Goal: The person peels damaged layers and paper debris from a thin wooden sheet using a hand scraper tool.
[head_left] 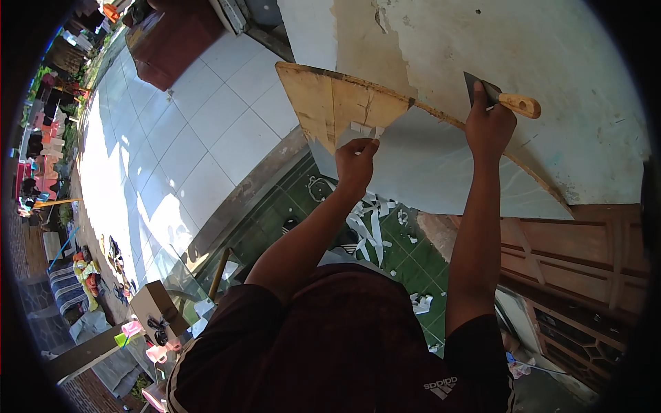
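My right hand (490, 129) is wrapped round a putty knife (520, 104), its dark blade up at the left and its wooden handle sticking out to the right, in front of the stained wall. With fingers pinched, my left hand (356, 164) grips a small torn white strip (365, 129) at the face of a panel. The panel's upper left shows bare tan wood (323, 96). Lower and to the right it carries a smooth white covering (434, 162). A rough brown edge runs along its top down to the right.
Torn white strips (368, 224) litter the green tiled floor (406, 258) below. To the left lies a raised white tiled floor (206, 124) with a dark red piece of furniture (175, 45). A brown wooden door (578, 255) is at right, a cardboard box (157, 308) lower left.
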`<action>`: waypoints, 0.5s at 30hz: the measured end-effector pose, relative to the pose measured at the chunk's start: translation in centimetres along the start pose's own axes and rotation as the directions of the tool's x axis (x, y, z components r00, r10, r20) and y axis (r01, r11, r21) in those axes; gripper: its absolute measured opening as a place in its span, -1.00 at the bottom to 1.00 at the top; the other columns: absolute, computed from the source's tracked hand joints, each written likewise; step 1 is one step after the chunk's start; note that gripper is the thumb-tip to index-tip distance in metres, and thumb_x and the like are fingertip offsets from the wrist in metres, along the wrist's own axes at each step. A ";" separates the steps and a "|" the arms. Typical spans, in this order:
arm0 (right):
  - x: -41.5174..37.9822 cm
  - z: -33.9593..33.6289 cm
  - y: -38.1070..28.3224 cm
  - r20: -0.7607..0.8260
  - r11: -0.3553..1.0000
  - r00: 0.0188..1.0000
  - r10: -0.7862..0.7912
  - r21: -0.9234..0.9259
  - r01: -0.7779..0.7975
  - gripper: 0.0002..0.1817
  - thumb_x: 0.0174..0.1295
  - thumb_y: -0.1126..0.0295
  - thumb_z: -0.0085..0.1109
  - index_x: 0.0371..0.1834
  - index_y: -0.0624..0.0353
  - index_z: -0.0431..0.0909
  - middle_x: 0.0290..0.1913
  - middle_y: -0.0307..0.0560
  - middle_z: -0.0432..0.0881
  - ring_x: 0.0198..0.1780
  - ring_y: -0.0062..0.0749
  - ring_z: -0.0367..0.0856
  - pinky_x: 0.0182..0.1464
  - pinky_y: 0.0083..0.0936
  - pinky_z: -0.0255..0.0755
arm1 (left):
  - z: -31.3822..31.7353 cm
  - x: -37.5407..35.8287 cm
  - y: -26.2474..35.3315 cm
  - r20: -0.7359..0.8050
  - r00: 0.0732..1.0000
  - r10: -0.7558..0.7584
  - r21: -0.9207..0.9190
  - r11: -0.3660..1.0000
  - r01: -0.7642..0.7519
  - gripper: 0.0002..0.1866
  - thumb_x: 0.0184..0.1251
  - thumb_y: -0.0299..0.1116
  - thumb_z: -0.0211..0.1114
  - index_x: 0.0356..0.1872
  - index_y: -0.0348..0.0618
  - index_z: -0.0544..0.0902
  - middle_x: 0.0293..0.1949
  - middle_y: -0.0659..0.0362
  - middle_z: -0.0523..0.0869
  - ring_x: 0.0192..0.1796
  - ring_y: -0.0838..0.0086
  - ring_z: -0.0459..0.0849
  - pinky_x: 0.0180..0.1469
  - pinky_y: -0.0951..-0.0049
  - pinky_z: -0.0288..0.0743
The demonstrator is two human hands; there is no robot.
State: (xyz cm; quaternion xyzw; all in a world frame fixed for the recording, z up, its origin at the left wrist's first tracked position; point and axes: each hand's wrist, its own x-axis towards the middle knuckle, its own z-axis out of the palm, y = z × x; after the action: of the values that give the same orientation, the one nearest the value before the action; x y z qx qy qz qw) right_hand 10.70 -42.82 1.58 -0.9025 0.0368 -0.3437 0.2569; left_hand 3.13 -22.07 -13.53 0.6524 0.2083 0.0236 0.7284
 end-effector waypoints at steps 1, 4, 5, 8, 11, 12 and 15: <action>0.0 0.0 0.1 0.005 1.000 1.000 0.001 -0.018 -0.001 -0.57 0.53 0.08 0.27 -0.13 0.31 0.82 -0.23 0.16 0.83 -0.17 0.08 0.82 -0.06 -0.11 0.61 | -0.1 -0.1 -0.1 0.010 1.000 0.003 0.023 1.000 -0.003 -0.64 0.36 -0.23 0.52 -0.07 -0.40 0.85 -0.20 0.04 0.84 -0.13 0.39 0.70 0.04 0.34 0.53; 0.3 0.2 0.0 0.043 0.997 0.999 0.025 -0.079 -0.021 -0.58 0.53 0.07 0.26 -0.11 0.28 0.83 -0.20 0.16 0.84 -0.13 0.10 0.83 -0.05 -0.10 0.62 | -0.6 0.0 -0.5 0.022 1.000 0.018 0.076 0.997 -0.020 -0.64 0.35 -0.24 0.52 -0.08 -0.40 0.85 -0.21 0.04 0.85 -0.13 0.40 0.71 0.04 0.34 0.54; 0.3 0.2 0.1 0.032 0.997 0.999 0.015 -0.078 -0.012 -0.58 0.53 0.07 0.25 -0.11 0.28 0.83 -0.20 0.15 0.84 -0.13 0.10 0.83 -0.05 -0.10 0.62 | -0.8 0.0 -1.0 0.018 0.999 0.028 0.084 0.996 -0.029 -0.64 0.35 -0.23 0.52 -0.08 -0.41 0.85 -0.22 0.04 0.86 -0.13 0.41 0.71 0.04 0.34 0.54; 0.1 0.4 0.3 0.007 0.997 1.000 -0.006 -0.072 0.006 -0.57 0.54 0.07 0.25 -0.11 0.27 0.83 -0.20 0.15 0.85 -0.13 0.10 0.83 -0.05 -0.09 0.63 | -1.8 0.0 -2.4 -0.004 1.000 0.003 0.151 0.989 -0.003 -0.64 0.33 -0.23 0.53 -0.08 -0.39 0.85 -0.23 0.04 0.86 -0.13 0.43 0.71 0.02 0.35 0.55; 0.1 0.5 0.4 0.016 0.997 1.000 -0.005 -0.076 0.006 -0.57 0.54 0.07 0.25 -0.12 0.27 0.82 -0.19 0.15 0.84 -0.12 0.10 0.83 -0.05 -0.09 0.63 | -3.7 -0.7 -5.5 0.007 0.996 -0.090 0.205 0.975 0.087 -0.62 0.32 -0.19 0.54 -0.07 -0.37 0.86 -0.20 -0.01 0.87 -0.11 0.32 0.77 0.04 0.28 0.60; 0.1 0.4 0.3 0.024 0.997 1.000 -0.001 -0.082 0.003 -0.57 0.54 0.06 0.25 -0.12 0.27 0.82 -0.20 0.15 0.84 -0.12 0.10 0.83 -0.05 -0.09 0.63 | -4.2 -0.9 -6.0 0.018 0.992 -0.126 0.219 0.968 0.120 -0.61 0.32 -0.17 0.55 -0.06 -0.35 0.86 -0.18 -0.03 0.88 -0.10 0.26 0.80 0.06 0.25 0.62; 0.3 0.1 -0.3 0.064 0.994 0.996 0.055 -0.097 -0.049 -0.57 0.54 0.06 0.25 -0.14 0.26 0.82 -0.22 0.14 0.84 -0.14 0.08 0.83 -0.06 -0.09 0.63 | -5.0 -1.0 -6.5 0.096 0.993 0.064 0.330 0.939 -0.092 -0.48 0.30 -0.14 0.58 0.14 -0.33 0.78 0.03 -0.05 0.85 0.06 0.21 0.79 0.15 0.20 0.62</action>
State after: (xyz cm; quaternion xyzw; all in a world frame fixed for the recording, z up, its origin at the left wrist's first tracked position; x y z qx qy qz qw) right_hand 10.93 -42.60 1.80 -0.9234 0.0683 -0.3046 0.2233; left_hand -1.01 -18.61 -19.81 0.7744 0.1523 -0.0107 0.6139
